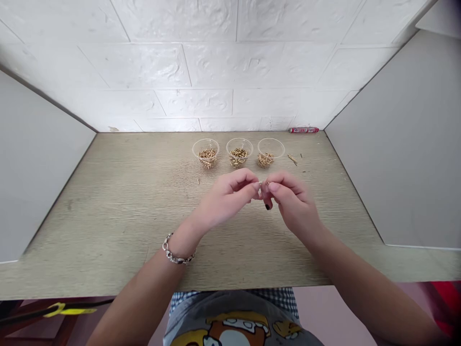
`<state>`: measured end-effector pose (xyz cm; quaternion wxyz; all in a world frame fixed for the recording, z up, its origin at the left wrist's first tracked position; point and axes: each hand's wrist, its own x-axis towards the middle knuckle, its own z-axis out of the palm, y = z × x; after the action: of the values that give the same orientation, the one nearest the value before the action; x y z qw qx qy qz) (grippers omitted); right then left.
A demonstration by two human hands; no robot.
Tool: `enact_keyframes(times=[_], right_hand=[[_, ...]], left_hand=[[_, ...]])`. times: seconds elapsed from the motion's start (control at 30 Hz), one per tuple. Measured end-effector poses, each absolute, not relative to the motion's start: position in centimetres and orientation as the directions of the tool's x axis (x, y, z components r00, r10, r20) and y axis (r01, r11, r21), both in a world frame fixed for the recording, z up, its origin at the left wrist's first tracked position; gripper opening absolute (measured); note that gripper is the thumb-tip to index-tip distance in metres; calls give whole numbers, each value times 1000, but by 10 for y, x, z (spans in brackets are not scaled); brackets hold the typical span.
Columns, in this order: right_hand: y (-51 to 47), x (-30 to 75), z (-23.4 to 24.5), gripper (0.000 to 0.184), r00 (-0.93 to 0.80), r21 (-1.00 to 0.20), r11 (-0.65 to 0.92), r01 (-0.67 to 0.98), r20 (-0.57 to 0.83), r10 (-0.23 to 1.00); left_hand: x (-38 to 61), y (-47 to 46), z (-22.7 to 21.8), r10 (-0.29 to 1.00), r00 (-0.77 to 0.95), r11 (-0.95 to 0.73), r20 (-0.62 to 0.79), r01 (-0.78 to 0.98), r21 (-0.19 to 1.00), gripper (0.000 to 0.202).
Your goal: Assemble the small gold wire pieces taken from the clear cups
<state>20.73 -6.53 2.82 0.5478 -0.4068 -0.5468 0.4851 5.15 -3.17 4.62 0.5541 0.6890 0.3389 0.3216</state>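
My left hand [236,194] and my right hand [290,197] meet fingertip to fingertip above the table, both closed in a pinch. Between the tips shows a sliver of a small brass-coloured pin [260,183]; most of it is hidden by the fingers. Just beyond the hands stand three clear plastic cups in a row. The left cup [206,141] and the right cup [271,140] hold copper-toned pins, while darker gold pieces lie in the middle cup [239,140].
A single pin [198,181] lies left of the hands. Several loose thin pins [292,159] are scattered right of the cups. A red marker-like tube [304,130] rests against the white brick-patterned wall [209,62]. Grey panels [406,144] bound the wooden table [118,216] on both sides.
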Motion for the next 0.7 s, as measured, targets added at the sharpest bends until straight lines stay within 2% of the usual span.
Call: enact_keyframes(times=[0.1,0.23,0.5,0.7], right_hand=[[-65,209,27,18,-23,-979,184,-91,186,982],[-66,210,28,21,-66,-991,83,-108,90,994],[-65,206,28,21,-102,-990,26,-138,40,994],[-65,205,32,21,-163,-963,-77,-257,-36,986]], left_hand=[[52,-33,45,812,579,-220,81,174,960,16],[54,-34,46,802,586,-299,116,225,927,19],[57,-37,47,832,539,-309,128,259,915,22],[58,-37,43,840,511,-355,183,263,897,25]])
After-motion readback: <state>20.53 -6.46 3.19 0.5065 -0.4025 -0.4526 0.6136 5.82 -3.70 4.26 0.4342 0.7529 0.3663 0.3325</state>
